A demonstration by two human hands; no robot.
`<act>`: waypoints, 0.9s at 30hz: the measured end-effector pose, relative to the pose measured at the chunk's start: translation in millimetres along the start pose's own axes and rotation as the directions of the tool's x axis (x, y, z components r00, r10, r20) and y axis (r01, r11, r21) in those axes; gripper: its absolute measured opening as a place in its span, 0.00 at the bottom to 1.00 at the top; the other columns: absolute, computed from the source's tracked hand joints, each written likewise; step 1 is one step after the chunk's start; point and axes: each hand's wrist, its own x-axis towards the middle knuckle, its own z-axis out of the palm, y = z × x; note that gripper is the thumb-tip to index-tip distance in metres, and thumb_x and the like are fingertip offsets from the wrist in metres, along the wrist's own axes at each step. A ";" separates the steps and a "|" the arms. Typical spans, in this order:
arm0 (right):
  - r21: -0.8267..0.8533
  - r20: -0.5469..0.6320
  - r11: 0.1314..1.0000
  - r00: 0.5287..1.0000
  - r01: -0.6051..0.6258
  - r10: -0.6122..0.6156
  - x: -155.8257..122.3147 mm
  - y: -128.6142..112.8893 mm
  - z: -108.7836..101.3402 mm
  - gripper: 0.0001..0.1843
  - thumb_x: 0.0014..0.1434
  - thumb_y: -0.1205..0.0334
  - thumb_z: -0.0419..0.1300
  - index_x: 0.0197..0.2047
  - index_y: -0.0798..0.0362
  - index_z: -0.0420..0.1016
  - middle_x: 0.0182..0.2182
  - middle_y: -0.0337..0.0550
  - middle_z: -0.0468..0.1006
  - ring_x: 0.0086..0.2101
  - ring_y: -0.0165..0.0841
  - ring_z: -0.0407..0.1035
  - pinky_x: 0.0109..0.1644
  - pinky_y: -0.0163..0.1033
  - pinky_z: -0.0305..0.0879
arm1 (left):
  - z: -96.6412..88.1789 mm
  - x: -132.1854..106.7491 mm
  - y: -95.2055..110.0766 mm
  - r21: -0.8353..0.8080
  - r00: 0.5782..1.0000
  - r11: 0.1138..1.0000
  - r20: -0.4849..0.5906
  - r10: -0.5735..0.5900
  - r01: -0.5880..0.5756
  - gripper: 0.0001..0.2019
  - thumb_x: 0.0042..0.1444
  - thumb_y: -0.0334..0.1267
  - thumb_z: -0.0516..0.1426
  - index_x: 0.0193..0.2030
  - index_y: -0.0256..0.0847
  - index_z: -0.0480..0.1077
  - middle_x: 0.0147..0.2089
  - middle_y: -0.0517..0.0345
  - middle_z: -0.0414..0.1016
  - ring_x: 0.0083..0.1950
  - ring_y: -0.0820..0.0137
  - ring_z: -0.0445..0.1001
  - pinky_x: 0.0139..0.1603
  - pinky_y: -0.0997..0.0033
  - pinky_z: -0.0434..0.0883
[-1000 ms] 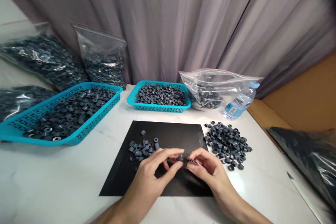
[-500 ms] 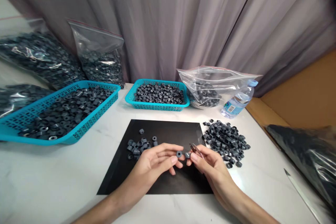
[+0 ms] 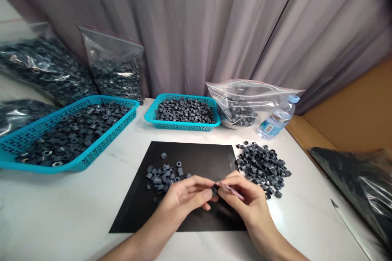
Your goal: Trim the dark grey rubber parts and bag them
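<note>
Over the black mat [image 3: 192, 155], my two hands meet fingertip to fingertip. My left hand [image 3: 183, 197] is closed in a pinch on a small dark grey ring-shaped part [image 3: 214, 190], mostly covered by the fingers. A pair of pink tweezers [image 3: 235, 192] lies within the grip of my right hand [image 3: 249, 197], its tips close to the part. Whether the right fingertips also hold a second part is hidden. Left of my hands, a small heap of loose grey parts [image 3: 163, 177] lies on the mat. A larger pile of similar parts [image 3: 261, 165] is on the table beyond my right hand.
Two blue baskets, one on the left [image 3: 73, 167] and one at the back [image 3: 183, 126], hold many parts. Clear bags of parts [image 3: 116, 77] stand behind. An opened bag [image 3: 241, 106] and a water bottle [image 3: 275, 122] are back right. A pointed blade-like strip [image 3: 349, 224] lies right.
My hands have come together; the ring that showed in the left fingers is now mostly covered. The tweezers have swung from pointing up to lying flatter, tips toward the left hand.
</note>
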 end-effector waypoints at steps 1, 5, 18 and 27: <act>-0.012 0.001 0.999 0.999 0.038 -0.038 0.0 -0.1 1.3 0.05 0.63 0.58 0.68 0.40 0.47 0.84 0.31 0.41 0.76 0.32 0.33 0.70 0.34 0.35 0.65 | 0.9 -0.5 0.2 -0.014 1.000 1.000 -0.010 -0.010 0.009 0.09 0.60 0.43 0.65 0.45 0.45 0.81 0.45 0.58 0.83 0.43 0.70 0.77 0.49 0.73 0.71; -0.051 -0.008 0.991 0.992 0.125 -0.125 -0.9 0.6 4.2 0.05 0.64 0.59 0.67 0.42 0.45 0.85 0.33 0.43 0.77 0.34 0.35 0.72 0.36 0.35 0.68 | 3.6 -2.6 4.5 -0.069 1.000 0.997 -0.007 -0.020 0.019 0.10 0.60 0.43 0.65 0.45 0.43 0.82 0.45 0.55 0.83 0.49 0.65 0.78 0.48 0.73 0.73; -0.096 -0.004 0.994 0.998 0.058 -0.058 0.7 3.4 4.2 0.07 0.60 0.56 0.71 0.41 0.47 0.86 0.31 0.42 0.75 0.31 0.34 0.70 0.33 0.35 0.65 | -1.9 2.4 -2.0 -0.063 0.998 0.997 -0.049 -0.035 0.032 0.14 0.55 0.43 0.68 0.47 0.43 0.83 0.42 0.53 0.84 0.46 0.64 0.76 0.47 0.70 0.71; 0.063 -0.189 0.990 0.972 -0.130 0.140 3.8 1.9 3.7 0.17 0.61 0.46 0.68 0.43 0.51 0.76 0.35 0.40 0.73 0.35 0.34 0.67 0.39 0.35 0.64 | -2.6 -1.8 1.1 -0.174 0.996 0.981 -0.028 -0.088 0.082 0.13 0.61 0.41 0.63 0.51 0.41 0.80 0.47 0.51 0.83 0.49 0.66 0.74 0.52 0.70 0.68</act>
